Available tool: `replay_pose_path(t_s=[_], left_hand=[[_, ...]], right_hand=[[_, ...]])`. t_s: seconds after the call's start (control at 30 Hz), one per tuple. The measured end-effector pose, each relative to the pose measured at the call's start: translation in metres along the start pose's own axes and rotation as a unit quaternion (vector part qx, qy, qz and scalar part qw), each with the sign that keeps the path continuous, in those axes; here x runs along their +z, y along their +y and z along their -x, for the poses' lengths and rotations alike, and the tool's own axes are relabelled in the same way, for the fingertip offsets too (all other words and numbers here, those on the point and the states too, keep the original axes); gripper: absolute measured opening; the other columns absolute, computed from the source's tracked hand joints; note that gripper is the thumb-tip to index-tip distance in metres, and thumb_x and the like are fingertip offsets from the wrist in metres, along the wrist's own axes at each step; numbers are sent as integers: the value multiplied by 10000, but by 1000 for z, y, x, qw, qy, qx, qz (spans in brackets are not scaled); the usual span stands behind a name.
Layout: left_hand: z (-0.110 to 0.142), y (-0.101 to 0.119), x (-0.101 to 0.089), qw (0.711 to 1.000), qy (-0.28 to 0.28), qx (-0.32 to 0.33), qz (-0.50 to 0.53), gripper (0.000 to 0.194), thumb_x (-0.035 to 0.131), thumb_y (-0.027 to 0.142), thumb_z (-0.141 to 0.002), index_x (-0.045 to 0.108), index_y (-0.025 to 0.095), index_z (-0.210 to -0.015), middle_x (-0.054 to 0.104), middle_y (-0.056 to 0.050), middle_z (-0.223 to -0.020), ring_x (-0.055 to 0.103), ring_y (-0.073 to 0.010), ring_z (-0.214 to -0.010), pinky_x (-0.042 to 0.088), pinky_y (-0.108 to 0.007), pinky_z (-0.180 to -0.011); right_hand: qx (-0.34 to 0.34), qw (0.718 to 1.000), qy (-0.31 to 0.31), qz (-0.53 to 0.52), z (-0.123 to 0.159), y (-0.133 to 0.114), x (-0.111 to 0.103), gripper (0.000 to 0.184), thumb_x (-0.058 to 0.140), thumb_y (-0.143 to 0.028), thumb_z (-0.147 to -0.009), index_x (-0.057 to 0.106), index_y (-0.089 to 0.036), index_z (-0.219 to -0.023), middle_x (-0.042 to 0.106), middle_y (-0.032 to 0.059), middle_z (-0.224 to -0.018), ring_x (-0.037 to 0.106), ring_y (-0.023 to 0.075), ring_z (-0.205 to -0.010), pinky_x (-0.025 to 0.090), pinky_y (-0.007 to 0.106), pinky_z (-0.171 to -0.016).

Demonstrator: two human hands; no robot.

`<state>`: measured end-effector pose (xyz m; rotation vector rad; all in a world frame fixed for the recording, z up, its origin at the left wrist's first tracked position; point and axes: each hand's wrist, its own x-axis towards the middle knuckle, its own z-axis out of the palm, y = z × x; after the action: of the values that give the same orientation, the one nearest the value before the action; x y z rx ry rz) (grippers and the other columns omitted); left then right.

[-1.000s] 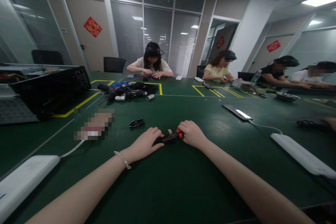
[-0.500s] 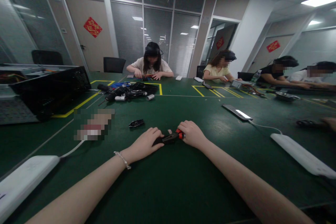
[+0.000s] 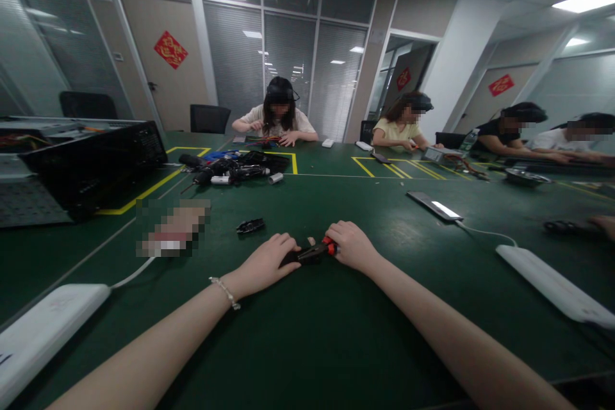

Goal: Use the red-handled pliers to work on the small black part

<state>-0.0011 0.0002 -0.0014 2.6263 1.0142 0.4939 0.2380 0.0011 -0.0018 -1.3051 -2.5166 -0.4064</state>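
My right hand (image 3: 353, 245) is closed around the red handles of a pair of pliers (image 3: 314, 251), whose dark jaws point left. The jaws lie over a small black part (image 3: 291, 257), and whether they grip it I cannot tell. My left hand (image 3: 269, 259) holds that black part down at its left end, between thumb and fingers. Just beyond the pliers lies a small pale piece (image 3: 311, 241). Another small black part (image 3: 250, 226) rests on the green table (image 3: 307, 346), beyond my left hand and apart from it.
An open black computer case (image 3: 96, 170) stands at left, near a heap of cables and tools (image 3: 230, 168). White power banks (image 3: 52, 327) flank my arms, one cabled to a phone (image 3: 434, 206) at right. Several people sit across the table.
My hands stay almost in place; the pliers' jaws and handles have shifted very slightly. The person opposite has raised one hand from the table.
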Motion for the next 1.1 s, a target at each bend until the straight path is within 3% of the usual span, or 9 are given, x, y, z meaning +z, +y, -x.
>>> replay_pose_path(t_s=[1.1], left_hand=[[0, 0, 0, 1000, 0, 2, -5, 212, 501, 330, -815, 499, 201, -983, 494, -31, -976, 475, -190, -888, 400, -304, -751]], right_hand=[[-1, 1000, -6, 3, 0, 0, -1, 180, 499, -99, -660, 544, -158, -824, 554, 48, -828, 457, 158, -767, 322, 267, -696]])
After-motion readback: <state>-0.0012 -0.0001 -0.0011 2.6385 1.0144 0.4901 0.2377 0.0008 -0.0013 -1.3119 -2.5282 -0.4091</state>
